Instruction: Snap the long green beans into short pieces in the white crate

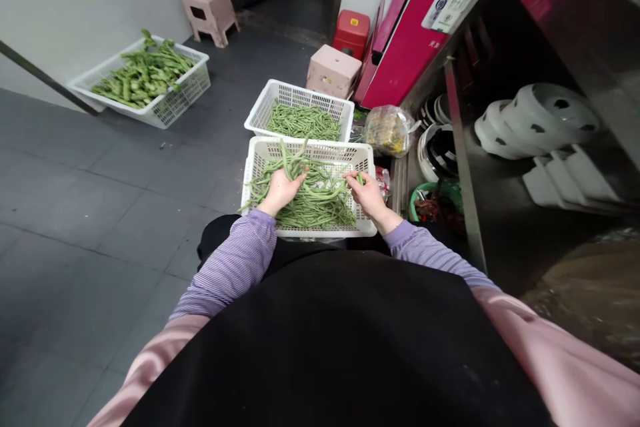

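Note:
A white plastic basket [367, 221] sits close in front of me, with long green beans [315, 208] spread over its bottom. Above its left half, my left hand [283, 191] is closed around a bunch of long green beans that stick out past the thumb. My right hand [367, 193] is over the basket's right side, its fingers pinched on a short piece of green bean [360, 177]. Just beyond stands a second white basket [257, 107] holding more green beans [305, 121].
A white basket [165, 110] of thick green stalks [145, 73] stands by the left wall. Pink stools [209, 5] and a red stool [351, 33] are farther back. To the right are a plastic bag [390, 130], a green basin [417, 197] and a metal shelf [467, 167] with white dishes.

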### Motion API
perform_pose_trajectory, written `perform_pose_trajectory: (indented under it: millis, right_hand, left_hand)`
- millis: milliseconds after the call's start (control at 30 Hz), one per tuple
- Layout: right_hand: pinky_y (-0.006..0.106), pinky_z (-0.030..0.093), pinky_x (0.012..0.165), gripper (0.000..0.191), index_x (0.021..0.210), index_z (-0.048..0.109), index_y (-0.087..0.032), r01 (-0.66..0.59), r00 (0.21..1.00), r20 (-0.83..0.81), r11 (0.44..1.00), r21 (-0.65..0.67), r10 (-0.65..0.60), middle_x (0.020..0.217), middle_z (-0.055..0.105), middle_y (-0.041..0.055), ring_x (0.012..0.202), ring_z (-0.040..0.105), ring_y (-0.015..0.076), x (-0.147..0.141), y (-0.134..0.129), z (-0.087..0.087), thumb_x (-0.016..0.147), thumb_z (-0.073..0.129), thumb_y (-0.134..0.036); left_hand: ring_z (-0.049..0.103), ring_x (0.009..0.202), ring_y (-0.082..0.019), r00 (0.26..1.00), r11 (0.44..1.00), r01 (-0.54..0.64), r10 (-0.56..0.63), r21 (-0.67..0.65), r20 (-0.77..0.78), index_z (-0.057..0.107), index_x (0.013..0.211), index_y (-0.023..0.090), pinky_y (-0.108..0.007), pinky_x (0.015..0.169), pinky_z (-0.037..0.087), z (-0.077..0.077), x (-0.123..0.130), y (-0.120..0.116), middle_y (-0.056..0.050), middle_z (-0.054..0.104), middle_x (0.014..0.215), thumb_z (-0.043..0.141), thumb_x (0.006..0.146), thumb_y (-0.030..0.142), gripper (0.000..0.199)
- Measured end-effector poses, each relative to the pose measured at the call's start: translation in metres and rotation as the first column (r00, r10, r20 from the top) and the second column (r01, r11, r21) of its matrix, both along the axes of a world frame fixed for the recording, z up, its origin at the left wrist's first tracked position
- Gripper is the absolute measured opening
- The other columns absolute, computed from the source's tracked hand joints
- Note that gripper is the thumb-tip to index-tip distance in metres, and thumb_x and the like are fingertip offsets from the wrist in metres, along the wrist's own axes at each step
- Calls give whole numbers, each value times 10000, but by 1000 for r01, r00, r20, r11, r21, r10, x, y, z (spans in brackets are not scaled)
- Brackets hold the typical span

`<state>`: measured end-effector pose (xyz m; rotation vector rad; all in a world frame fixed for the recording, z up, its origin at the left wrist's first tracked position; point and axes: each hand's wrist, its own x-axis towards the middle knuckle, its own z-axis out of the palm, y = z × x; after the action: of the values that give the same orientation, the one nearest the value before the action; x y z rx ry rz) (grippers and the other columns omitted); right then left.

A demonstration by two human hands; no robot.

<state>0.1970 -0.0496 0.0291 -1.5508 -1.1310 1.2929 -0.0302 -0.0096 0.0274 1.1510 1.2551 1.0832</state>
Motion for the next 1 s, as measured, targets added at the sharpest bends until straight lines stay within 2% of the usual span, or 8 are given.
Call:
perform_pose_trajectory:
  millis: [100,200,333,533,633,733,867,1000]
  right_hand:
    - [265,284,484,392,839,599,-198,108,984,127,985,137,-126,661,589,7,535,414,130,1,2,-3,718,672,-563]
    - [262,290,490,371,792,593,-186,113,976,167,982,152,-138,682,618,20,532,406,118,1,5,-9,696,693,-530]
    - [255,211,430,406,899,598,-203,114,993,16,992,57,-115,640,591,-11,431,302,86,-3,8,-13,672,701,-524]
    - [253,187,418,305,766,576,-211,96,995,-41,993,74,-93,602,547,-10,419,277,84,-5,7,-13,673,704,-472]
    - [257,284,463,275,804,611,-204,36,999,30,990,139,-41,724,619,17,479,372,106,-3,6,-13,708,673,-454]
    - [293,414,635,249,783,631,-193,-25,976,217,966,258,-33,812,653,40,682,541,170,-1,7,-14,734,650,-436]
    - [323,424,710,196,714,620,-196,-153,830,557,950,274,-27,763,661,62,764,583,226,-2,8,-17,789,587,-373]
    - [304,410,644,159,792,663,-191,-343,487,873,927,152,37,881,700,115,786,619,232,0,2,-33,826,534,-278]
  left_hand:
    - [557,544,-104,999,999,-14,16,-32,50,718,889,128,-220,589,491,1,-2,-1,-10,661,691,740,701,89,193]
    - [486,465,-72,997,1000,-20,22,-21,69,712,908,114,-205,516,439,6,-3,-2,-1,655,683,728,713,74,200]
    - [481,458,-70,995,999,-24,28,-45,94,707,891,106,-202,521,437,11,-4,-3,7,634,643,730,712,58,187]
    - [495,462,-76,999,1000,-16,17,-26,31,714,902,110,-201,517,434,10,-7,-2,17,616,614,723,719,72,187]
    - [494,462,-75,1000,999,-25,25,-28,9,714,906,113,-205,513,435,8,-8,-1,15,620,628,721,719,83,189]
    - [484,451,-74,999,998,-31,32,-56,26,717,905,120,-211,501,428,5,-8,1,12,629,633,725,714,83,194]
    - [469,438,-69,995,993,-30,41,-117,96,702,831,136,-208,489,415,7,-8,-3,29,595,578,741,692,60,162]
    - [493,470,-82,996,994,39,-31,-100,78,699,819,130,-225,498,433,14,-6,-22,4,630,631,741,717,98,115]
